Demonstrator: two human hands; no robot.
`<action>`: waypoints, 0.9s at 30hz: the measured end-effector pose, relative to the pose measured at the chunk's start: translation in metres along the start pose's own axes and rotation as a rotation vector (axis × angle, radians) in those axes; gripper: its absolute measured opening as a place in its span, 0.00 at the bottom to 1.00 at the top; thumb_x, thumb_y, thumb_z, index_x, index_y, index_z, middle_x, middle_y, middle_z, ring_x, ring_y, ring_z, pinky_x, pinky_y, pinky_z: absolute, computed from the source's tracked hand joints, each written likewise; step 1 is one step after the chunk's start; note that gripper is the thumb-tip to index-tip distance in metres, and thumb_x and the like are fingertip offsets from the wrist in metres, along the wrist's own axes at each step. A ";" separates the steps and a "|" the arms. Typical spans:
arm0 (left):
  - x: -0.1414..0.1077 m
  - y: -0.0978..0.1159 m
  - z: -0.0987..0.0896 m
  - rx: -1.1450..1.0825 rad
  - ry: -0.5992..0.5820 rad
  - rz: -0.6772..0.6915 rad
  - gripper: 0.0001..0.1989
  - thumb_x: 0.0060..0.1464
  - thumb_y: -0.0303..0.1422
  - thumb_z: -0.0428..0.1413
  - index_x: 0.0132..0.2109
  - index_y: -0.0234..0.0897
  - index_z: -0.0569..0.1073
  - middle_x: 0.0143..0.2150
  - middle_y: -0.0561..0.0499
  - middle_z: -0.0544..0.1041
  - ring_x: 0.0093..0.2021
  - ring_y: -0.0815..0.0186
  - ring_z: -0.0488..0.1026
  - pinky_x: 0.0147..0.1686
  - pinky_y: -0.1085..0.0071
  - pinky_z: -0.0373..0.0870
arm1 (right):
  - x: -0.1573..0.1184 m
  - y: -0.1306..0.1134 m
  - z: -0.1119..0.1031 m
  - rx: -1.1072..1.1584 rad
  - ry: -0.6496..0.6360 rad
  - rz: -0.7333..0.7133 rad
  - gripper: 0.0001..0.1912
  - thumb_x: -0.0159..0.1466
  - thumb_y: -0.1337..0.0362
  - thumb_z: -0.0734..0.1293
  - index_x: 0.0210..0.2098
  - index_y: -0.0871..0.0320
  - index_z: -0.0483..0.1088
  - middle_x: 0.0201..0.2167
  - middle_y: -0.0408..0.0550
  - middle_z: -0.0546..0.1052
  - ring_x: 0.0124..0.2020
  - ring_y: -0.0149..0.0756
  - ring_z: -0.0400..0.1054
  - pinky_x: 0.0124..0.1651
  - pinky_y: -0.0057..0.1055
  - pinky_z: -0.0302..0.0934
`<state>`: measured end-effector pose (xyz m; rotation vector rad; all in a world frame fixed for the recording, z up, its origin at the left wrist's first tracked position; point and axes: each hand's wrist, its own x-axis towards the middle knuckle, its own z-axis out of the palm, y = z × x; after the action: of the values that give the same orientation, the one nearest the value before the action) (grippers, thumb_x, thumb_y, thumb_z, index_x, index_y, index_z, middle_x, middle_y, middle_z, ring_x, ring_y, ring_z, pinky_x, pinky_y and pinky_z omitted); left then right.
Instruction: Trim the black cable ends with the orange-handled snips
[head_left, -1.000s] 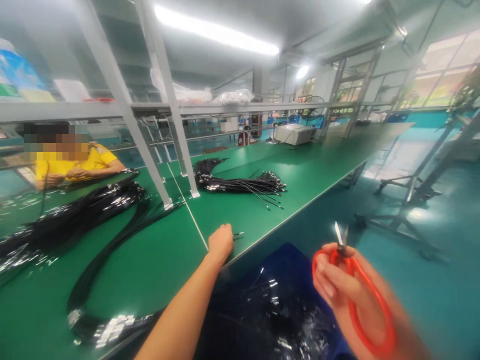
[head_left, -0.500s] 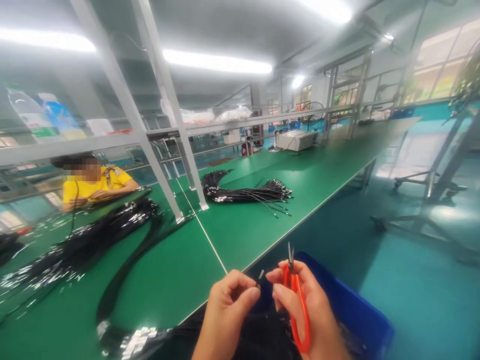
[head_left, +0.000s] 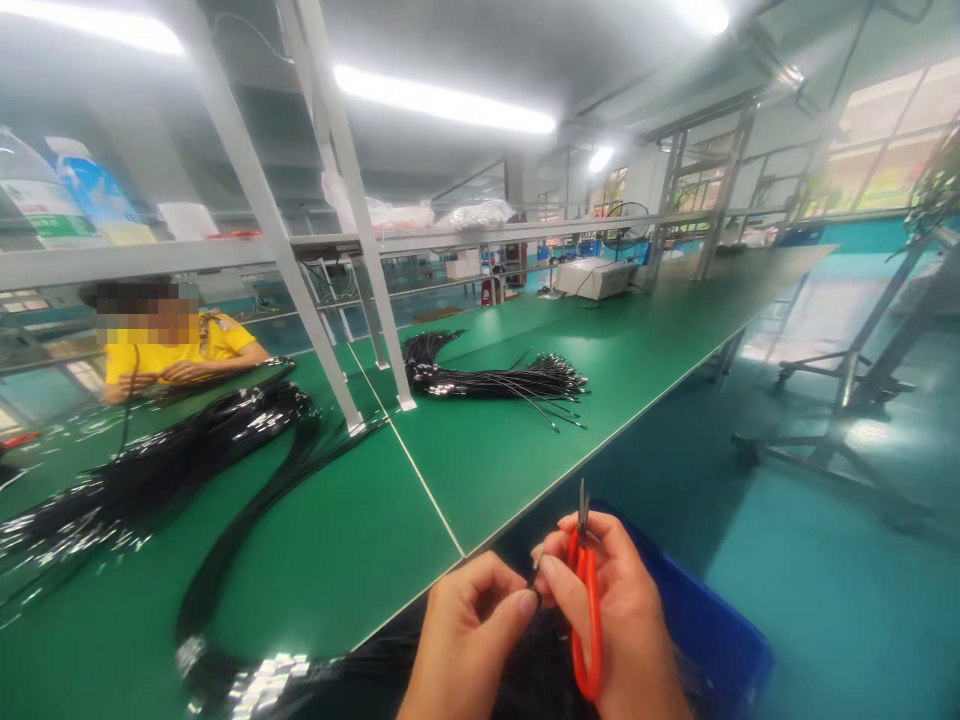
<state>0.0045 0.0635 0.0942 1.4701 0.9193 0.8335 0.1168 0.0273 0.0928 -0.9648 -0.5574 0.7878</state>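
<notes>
Just beyond the table's front edge, my left hand point(head_left: 472, 630) is closed in a pinch on a thin black cable point(head_left: 535, 578) near its light-coloured tip. My right hand point(head_left: 622, 595) is wrapped round red-handled scissors point(head_left: 592, 625), whose narrow metal blades point up and look closed. Its thumb and a fingertip meet at the cable's tip, right beside my left fingers. Below both hands, a bundle of black cables point(head_left: 375, 662) with shiny ends runs from the table towards me, partly hidden by my hands.
A blue bin point(head_left: 709, 625) stands below, to the right. On the green table point(head_left: 337, 540) lie more black cable bundles point(head_left: 495, 380), around grey shelf posts point(head_left: 367, 250). Across the table, a person in yellow point(head_left: 187, 360) handles cables. Bottles point(head_left: 97, 190) stand on the shelf.
My hands have come together: the right thumb and fingertip now touch the cable's tip, which stood free between them before. The view has shifted slightly.
</notes>
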 end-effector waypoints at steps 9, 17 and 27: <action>0.002 -0.009 0.002 -0.358 -0.145 -0.026 0.14 0.43 0.39 0.64 0.26 0.37 0.67 0.24 0.52 0.75 0.24 0.69 0.67 0.25 0.75 0.62 | -0.006 -0.021 0.003 0.271 -0.070 0.395 0.09 0.47 0.67 0.71 0.28 0.57 0.69 0.19 0.39 0.72 0.18 0.29 0.62 0.21 0.25 0.58; -0.002 -0.001 0.013 -0.227 0.063 0.125 0.14 0.49 0.44 0.60 0.32 0.37 0.70 0.26 0.53 0.72 0.25 0.69 0.67 0.26 0.74 0.65 | -0.010 -0.007 0.010 0.271 -0.048 0.319 0.10 0.47 0.63 0.74 0.26 0.53 0.69 0.21 0.40 0.71 0.22 0.34 0.64 0.25 0.30 0.62; 0.003 0.003 0.008 -0.421 0.044 0.032 0.10 0.51 0.37 0.59 0.28 0.35 0.73 0.21 0.54 0.72 0.22 0.70 0.67 0.26 0.74 0.65 | -0.012 0.001 0.011 0.320 -0.036 0.354 0.10 0.47 0.64 0.74 0.28 0.55 0.72 0.24 0.41 0.74 0.23 0.32 0.65 0.27 0.28 0.64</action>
<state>0.0131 0.0628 0.0962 1.1060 0.7006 1.0168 0.1015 0.0237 0.0956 -0.7604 -0.2789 1.1742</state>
